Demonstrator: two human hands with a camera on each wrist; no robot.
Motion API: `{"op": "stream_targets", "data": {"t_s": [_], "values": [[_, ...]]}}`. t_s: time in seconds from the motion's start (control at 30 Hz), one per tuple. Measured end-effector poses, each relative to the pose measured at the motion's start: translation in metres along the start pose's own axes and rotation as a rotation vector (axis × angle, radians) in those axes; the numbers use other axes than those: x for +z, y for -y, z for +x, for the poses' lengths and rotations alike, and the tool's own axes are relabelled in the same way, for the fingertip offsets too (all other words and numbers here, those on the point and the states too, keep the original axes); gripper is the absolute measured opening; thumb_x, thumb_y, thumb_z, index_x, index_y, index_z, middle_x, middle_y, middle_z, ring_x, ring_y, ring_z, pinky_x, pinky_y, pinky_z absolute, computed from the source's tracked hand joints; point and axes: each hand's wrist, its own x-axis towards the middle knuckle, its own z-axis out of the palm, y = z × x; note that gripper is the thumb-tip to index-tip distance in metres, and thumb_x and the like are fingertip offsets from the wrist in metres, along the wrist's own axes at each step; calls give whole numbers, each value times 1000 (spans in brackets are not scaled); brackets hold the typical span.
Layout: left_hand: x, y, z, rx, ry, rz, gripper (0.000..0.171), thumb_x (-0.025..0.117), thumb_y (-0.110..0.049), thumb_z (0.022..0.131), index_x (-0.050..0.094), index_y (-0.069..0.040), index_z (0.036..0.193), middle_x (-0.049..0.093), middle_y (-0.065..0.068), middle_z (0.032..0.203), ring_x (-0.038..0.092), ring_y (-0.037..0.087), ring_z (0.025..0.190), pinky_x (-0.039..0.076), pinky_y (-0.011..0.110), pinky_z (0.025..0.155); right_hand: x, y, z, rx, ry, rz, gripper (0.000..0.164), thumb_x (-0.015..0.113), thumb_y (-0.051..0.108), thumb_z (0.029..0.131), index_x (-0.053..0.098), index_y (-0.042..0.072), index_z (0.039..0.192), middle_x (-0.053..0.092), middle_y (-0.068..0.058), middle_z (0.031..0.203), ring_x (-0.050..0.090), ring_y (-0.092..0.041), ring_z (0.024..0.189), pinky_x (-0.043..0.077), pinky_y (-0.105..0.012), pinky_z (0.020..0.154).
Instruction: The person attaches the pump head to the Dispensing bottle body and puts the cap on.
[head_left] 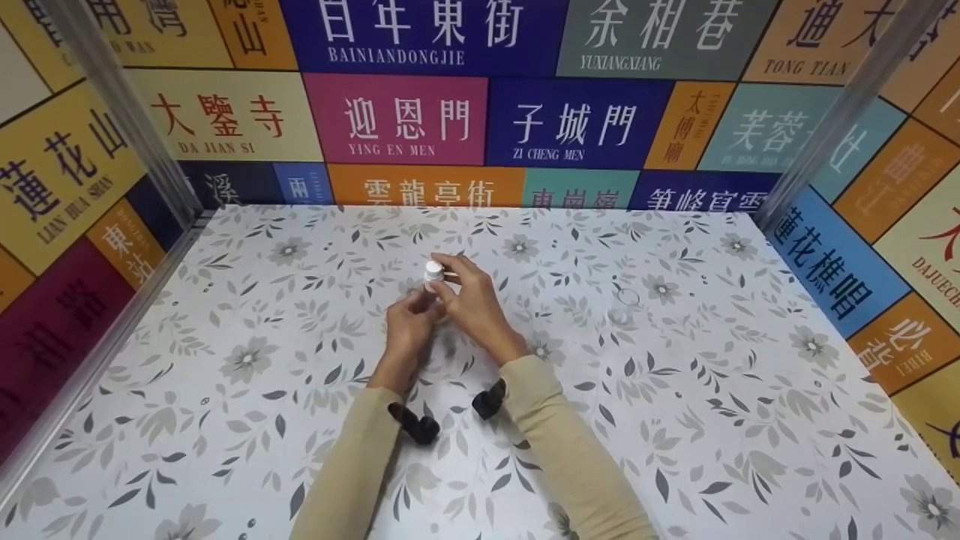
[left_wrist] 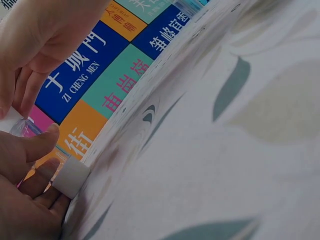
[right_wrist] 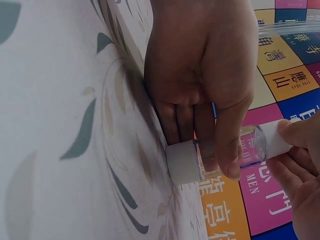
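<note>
While the left hand (head_left: pixel 409 328) grips the upright clear bottle (right_wrist: pixel 252 145) near the tabletop (head_left: pixel 675 450), the right hand (head_left: pixel 476 304) pinches its white top (head_left: pixel 433 268); slackened lower fingers could let the bottle slip.

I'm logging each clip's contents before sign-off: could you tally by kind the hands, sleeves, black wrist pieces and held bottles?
Hands, left hand and right hand: 2
Tan sleeves: 2
Black wrist pieces: 2
Clear bottle with white ends: 1
Total: 7
</note>
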Motion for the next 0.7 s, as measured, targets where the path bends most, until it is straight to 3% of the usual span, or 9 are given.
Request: {"op": "stream_targets", "data": {"t_s": [0.17, 0.47, 0.7], "values": [[0, 0, 0, 34, -19, 53, 48, 71, -2, 85, 61, 1, 132, 64, 21, 133, 59, 30, 131, 48, 39, 110, -1, -1, 1, 11, 10, -3, 40, 66, 5, 95, 57, -6, 132, 63, -21, 121, 67, -33, 115, 56, -31, 101], [1, -2, 1, 1, -16, 74, 49, 69, -1, 87, 58, 1, 135, 62, 20, 136, 56, 31, 134, 45, 38, 114, -2, 0, 1, -27, -10, 11, 44, 67, 6, 94, 55, -4, 135, 60, -24, 129, 62, -34, 122, 53, -42, 105], [1, -1, 0, 8, -7, 24, 47, 71, -2, 87, 61, 1, 133, 63, 20, 136, 58, 29, 133, 47, 38, 112, 0, 1, 0, -23, 11, -26, 37, 62, 2, 96, 58, -4, 133, 63, -21, 126, 64, -31, 119, 53, -32, 104]]}}
